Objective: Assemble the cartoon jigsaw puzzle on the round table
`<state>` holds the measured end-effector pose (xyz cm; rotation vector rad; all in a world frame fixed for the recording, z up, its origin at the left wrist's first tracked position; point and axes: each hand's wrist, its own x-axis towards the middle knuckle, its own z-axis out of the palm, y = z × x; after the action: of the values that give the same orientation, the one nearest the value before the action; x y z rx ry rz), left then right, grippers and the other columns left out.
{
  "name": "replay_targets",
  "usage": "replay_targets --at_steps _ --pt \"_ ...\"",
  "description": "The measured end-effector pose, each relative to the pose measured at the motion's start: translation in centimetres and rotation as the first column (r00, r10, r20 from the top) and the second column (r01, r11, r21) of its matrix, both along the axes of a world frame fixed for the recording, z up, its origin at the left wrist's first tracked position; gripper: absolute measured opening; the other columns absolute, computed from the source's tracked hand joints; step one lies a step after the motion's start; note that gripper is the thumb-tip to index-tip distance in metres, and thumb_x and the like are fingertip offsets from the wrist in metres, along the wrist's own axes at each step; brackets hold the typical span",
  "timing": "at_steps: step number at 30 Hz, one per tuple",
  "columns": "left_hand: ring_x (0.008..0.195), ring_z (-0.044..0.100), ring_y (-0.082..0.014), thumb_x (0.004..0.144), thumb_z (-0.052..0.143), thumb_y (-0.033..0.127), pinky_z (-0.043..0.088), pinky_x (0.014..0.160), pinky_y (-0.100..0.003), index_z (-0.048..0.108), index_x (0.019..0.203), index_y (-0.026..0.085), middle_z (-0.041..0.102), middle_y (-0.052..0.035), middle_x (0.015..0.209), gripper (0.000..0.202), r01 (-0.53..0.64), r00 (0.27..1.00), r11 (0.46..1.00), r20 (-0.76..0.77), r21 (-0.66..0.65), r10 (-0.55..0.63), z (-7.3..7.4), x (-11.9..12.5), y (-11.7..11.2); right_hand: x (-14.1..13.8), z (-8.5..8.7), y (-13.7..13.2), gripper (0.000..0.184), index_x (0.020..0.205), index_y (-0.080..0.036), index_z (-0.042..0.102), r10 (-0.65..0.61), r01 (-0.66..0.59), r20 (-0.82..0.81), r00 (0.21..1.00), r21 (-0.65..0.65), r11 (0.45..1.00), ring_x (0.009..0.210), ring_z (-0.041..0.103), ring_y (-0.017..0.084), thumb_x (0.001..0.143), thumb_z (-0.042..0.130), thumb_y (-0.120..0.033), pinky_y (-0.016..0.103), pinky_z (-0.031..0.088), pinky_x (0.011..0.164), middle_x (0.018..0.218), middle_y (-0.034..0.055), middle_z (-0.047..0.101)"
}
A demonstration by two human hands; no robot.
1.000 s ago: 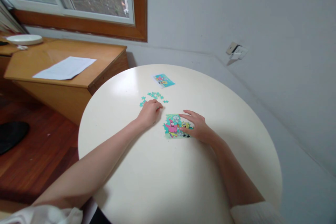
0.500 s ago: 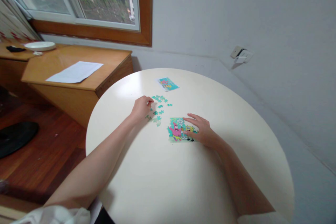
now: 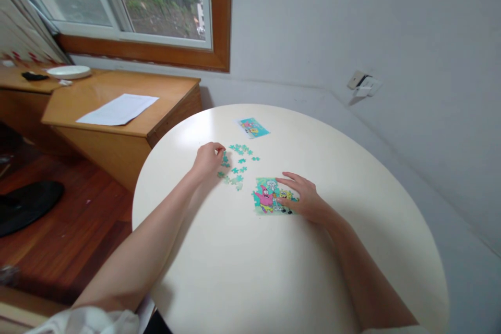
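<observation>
On the round table (image 3: 242, 271), the right hand (image 3: 303, 199) lies flat and spread on the partly joined cartoon puzzle (image 3: 268, 197), pressing it down and gripping nothing. A little farther, the left hand (image 3: 207, 160) curls its fingertips at the edge of the loose teal pieces (image 3: 238, 164); I cannot tell if one is pinched. A piece is seemingly being chosen, and fitting it calls for a fine pinch and a look at the picture card (image 3: 253, 128) beyond.
</observation>
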<state>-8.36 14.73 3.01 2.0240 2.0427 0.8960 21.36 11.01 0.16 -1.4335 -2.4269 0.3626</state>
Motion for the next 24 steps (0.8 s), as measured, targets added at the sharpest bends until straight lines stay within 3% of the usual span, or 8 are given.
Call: replay_targets --at_steps 6,11,14,20,24 --pt "0.088 0.06 -0.0208 0.079 0.041 0.014 0.042 0.08 -0.033 0.068 0.095 0.018 0.067 -0.0079 0.1 0.031 0.045 0.998 0.996 -0.03 -0.08 -0.048 0.1 1.1 -0.5 0.1 -0.3 0.1 0.051 0.118 -0.025 0.057 0.004 -0.004 -0.012 1.0 0.019 1.0 0.122 0.043 0.027 0.076 0.053 -0.053 0.049 0.028 0.101 0.132 0.0108 0.048" --pt "0.109 0.05 -0.0259 0.086 0.037 0.022 0.032 0.089 -0.045 0.059 0.111 0.02 0.061 -0.0083 0.117 0.033 0.252 0.962 0.964 -0.091 -0.083 -0.259 -0.6 3.0 -1.5 0.3 -0.6 0.3 0.051 0.118 -0.027 0.057 0.022 -0.021 -0.033 0.999 0.029 0.999 0.121 0.044 0.028 0.076 0.052 -0.055 0.05 0.029 0.1 0.131 0.0109 0.048" --pt "0.114 0.046 -0.0263 0.088 0.035 0.027 0.028 0.09 -0.047 0.053 0.117 0.02 0.055 -0.0086 0.125 0.035 0.341 0.926 0.935 -0.141 -0.092 -0.351 -1.3 3.7 -1.7 0.2 -0.6 0.3 0.051 0.118 -0.026 0.057 0.02 -0.019 -0.034 0.999 0.032 0.999 0.121 0.043 0.028 0.076 0.052 -0.055 0.05 0.028 0.1 0.131 0.011 0.049" --pt "0.108 0.049 -0.0247 0.089 0.032 0.025 0.026 0.084 -0.044 0.061 0.095 0.021 0.06 -0.0075 0.117 0.031 0.358 0.908 0.928 -0.195 -0.099 -0.371 -1.8 3.8 -1.4 0.2 -0.6 0.2 0.049 0.118 -0.027 0.057 0.015 -0.014 -0.035 0.999 0.037 0.999 0.121 0.044 0.028 0.077 0.052 -0.054 0.05 0.029 0.1 0.131 0.0104 0.049" --pt "0.103 0.051 -0.0238 0.087 0.035 0.022 0.025 0.082 -0.042 0.063 0.091 0.02 0.064 -0.0067 0.109 0.028 0.352 0.917 0.931 -0.165 -0.092 -0.363 -1.5 3.7 -1.3 0.2 -0.7 0.2 0.048 0.117 -0.027 0.058 0.012 -0.01 -0.036 0.999 0.054 0.998 0.12 0.045 0.028 0.077 0.052 -0.052 0.05 0.029 0.099 0.13 0.0107 0.05"
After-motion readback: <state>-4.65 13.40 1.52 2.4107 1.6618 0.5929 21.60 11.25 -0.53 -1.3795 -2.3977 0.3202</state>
